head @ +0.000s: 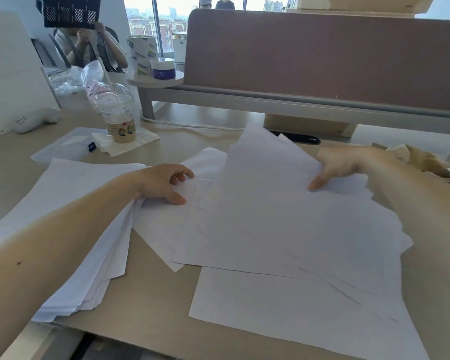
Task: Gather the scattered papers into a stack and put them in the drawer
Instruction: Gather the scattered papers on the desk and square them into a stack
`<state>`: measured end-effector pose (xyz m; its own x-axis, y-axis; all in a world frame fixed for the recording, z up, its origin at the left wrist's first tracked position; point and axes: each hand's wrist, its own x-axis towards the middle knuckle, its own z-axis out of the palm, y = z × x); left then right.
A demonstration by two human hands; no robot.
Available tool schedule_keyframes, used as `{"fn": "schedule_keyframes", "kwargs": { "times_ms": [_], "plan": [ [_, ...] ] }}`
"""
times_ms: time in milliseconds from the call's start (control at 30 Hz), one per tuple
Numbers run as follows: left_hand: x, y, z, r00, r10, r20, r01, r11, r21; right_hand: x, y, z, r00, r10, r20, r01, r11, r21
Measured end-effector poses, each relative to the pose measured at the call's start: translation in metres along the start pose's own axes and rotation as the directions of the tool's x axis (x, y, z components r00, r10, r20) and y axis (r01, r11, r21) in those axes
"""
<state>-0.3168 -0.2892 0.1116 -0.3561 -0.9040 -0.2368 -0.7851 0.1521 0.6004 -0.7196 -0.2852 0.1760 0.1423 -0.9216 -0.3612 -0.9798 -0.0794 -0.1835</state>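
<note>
White blank papers lie spread over the desk. A thick uneven pile of papers (pixel 83 255) sits at the left under my left forearm. My left hand (pixel 164 184) rests on the sheets at the middle, fingers curled, thumb pressing a sheet down. Overlapping loose sheets (pixel 283 224) cover the middle and right, and one single sheet (pixel 283 313) lies nearest the front edge. My right hand (pixel 340 167) pinches the far right edge of the top sheet, which is lifted and tilted up at the back. No drawer shows.
A plastic drink cup (pixel 118 118) with a straw stands on a napkin at the back left, beside a clear folder (pixel 63 146). A brown partition (pixel 322 61) closes the back. Crumpled brown paper (pixel 421 159) lies at the right. A black pen (pixel 296 137) lies behind the sheets. A person sits at the far left.
</note>
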Motion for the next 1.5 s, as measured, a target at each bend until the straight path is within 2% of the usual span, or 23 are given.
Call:
{"fn": "schedule_keyframes", "kwargs": {
  "times_ms": [100,267,367,467,533,600,667,767,867,967,1033,1133,1200,1300,1333,1400,1433,1500],
  "plan": [
    [0.000,-0.004,0.004,0.998,0.023,-0.052,-0.022,1.000,0.022,-0.005,-0.017,0.018,0.998,-0.026,0.059,0.026,1.000,0.001],
    [0.001,-0.003,0.009,0.995,0.016,-0.094,-0.009,0.997,0.074,0.003,-0.041,0.043,0.999,-0.045,-0.009,0.044,0.995,-0.086],
    [0.001,0.001,0.007,0.992,-0.062,-0.109,0.083,0.976,0.199,-0.002,-0.043,0.044,1.000,-0.008,-0.006,0.007,0.995,-0.095],
    [0.004,0.007,0.000,0.969,-0.133,-0.208,0.192,0.936,0.296,-0.011,-0.038,0.037,0.999,0.020,-0.032,-0.020,1.000,-0.017],
    [0.007,0.011,-0.005,0.956,-0.176,-0.233,0.247,0.913,0.326,-0.021,-0.028,0.027,0.993,0.092,-0.072,-0.087,0.994,0.068],
    [0.010,0.016,-0.010,0.942,-0.242,-0.234,0.313,0.884,0.347,-0.032,-0.012,0.021,0.980,0.195,-0.045,-0.178,0.951,0.253],
    [0.011,0.023,-0.014,0.933,-0.291,-0.214,0.351,0.870,0.347,-0.042,0.002,0.019,0.963,0.269,0.006,-0.237,0.838,0.491],
    [0.011,0.034,-0.017,0.929,-0.339,-0.147,0.369,0.871,0.324,-0.053,0.009,0.023,0.938,0.341,0.053,-0.273,0.638,0.720],
    [0.013,0.037,-0.015,0.931,-0.359,-0.074,0.366,0.903,0.225,-0.057,0.008,0.031,0.926,0.367,0.089,-0.264,0.460,0.848],
    [0.015,0.040,-0.011,0.949,-0.316,0.004,0.316,0.949,0.016,-0.055,0.001,0.042,0.927,0.366,0.082,-0.221,0.355,0.908],
    [0.013,0.047,-0.007,0.964,-0.268,-0.003,0.267,0.961,-0.073,-0.053,-0.009,0.050,0.924,0.374,0.084,-0.207,0.302,0.931],
    [0.011,0.056,0.001,0.972,-0.234,-0.026,0.223,0.948,-0.227,-0.047,-0.026,0.060,0.935,0.347,0.078,-0.190,0.300,0.935],
    [0.009,0.056,0.007,0.968,-0.247,-0.036,0.213,0.894,-0.393,-0.043,-0.036,0.067,0.946,0.317,0.066,-0.164,0.293,0.942],
    [0.004,0.056,0.015,0.969,-0.248,0.005,0.211,0.815,-0.540,-0.039,-0.055,0.076,0.959,0.280,0.046,-0.116,0.238,0.964],
    [0.002,0.058,0.018,0.971,-0.236,0.039,0.218,0.809,-0.546,-0.038,-0.062,0.080,0.964,0.262,0.040,-0.099,0.217,0.971],
    [0.001,0.060,0.023,0.976,-0.202,0.081,0.216,0.859,-0.465,-0.036,-0.075,0.088,0.976,0.213,0.037,-0.081,0.204,0.976],
    [0.001,0.059,0.024,0.979,-0.185,0.083,0.203,0.879,-0.432,-0.034,-0.080,0.091,0.983,0.183,0.027,-0.069,0.223,0.972],
    [0.004,0.055,0.027,0.983,-0.162,0.088,0.184,0.885,-0.428,-0.035,-0.080,0.090,0.988,0.155,-0.017,-0.035,0.327,0.945]
  ]
}}
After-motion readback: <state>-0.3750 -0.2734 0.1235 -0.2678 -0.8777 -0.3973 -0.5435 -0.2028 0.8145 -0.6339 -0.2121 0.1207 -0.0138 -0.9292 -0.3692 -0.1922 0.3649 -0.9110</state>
